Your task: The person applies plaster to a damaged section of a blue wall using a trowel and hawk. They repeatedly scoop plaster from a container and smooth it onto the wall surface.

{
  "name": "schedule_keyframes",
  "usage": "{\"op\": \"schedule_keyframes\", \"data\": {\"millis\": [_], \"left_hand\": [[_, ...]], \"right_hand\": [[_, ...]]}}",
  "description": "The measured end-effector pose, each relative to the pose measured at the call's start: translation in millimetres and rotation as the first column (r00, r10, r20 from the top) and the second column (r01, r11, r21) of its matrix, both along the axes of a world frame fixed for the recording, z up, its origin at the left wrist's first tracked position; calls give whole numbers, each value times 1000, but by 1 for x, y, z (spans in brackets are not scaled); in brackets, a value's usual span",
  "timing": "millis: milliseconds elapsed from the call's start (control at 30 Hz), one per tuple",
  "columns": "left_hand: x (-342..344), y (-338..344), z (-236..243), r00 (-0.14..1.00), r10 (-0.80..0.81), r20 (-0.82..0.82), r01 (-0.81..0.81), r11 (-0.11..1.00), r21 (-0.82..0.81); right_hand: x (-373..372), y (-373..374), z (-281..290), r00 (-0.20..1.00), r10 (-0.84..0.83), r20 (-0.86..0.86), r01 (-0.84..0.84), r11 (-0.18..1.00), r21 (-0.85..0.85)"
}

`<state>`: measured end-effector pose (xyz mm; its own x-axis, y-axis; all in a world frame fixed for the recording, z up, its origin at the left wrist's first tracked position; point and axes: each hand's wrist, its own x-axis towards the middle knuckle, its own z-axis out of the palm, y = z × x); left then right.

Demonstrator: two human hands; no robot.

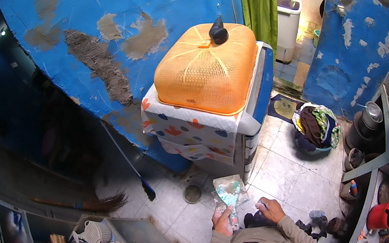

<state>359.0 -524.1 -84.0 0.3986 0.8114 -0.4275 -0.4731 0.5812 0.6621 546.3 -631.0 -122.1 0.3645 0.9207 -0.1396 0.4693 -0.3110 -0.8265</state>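
Observation:
My left hand (pixel 223 221) is closed on a flat scraper (pixel 228 194), whose wide blade points away from me. The scraper looks whitish-grey with turquoise patches, and its lower end runs down beside my fingers. A little to the right, my right hand (pixel 271 210) is curled with its fingers together, apart from the scraper. What it holds, if anything, is hidden. Both hands are low in front of my body, above the white tiled floor.
Ahead stands a cloth-draped refrigerator (pixel 201 143) with an orange mesh food cover (pixel 207 75) on top. A laundry basket (pixel 317 129) sits at the right. A broom (pixel 108 203) and an open cabinet (pixel 144 235) are at the left. The blue wall (pixel 174 1) has bare grey patches.

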Motion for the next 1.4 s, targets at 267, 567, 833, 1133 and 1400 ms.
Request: {"op": "schedule_keyframes", "data": {"millis": [267, 567, 833, 1133, 1400], "left_hand": [[46, -17, 9, 999, -42, -34, 42, 999, -5], [154, -61, 2, 995, 86, 48, -83, 995, -53], [207, -78, -6, 982, 175, 72, -173, 984, -40], [217, -77, -17, 978, 202, -50, -208, 966, -153], [213, -81, -1, 969, 174, -178, -205, 963, -175]], "right_hand": [[28, -11, -2, 995, 12, -101, -14, 1000, -19], [158, -29, -1, 927, 174, -334, -195, 980, -31], [214, -28, 17, 953, 258, -157, -250, 966, 68], [213, -25, -17, 945, 322, -52, -284, 892, 351], [220, -8, -13, 864, 489, -117, -448, 854, 264]]}}
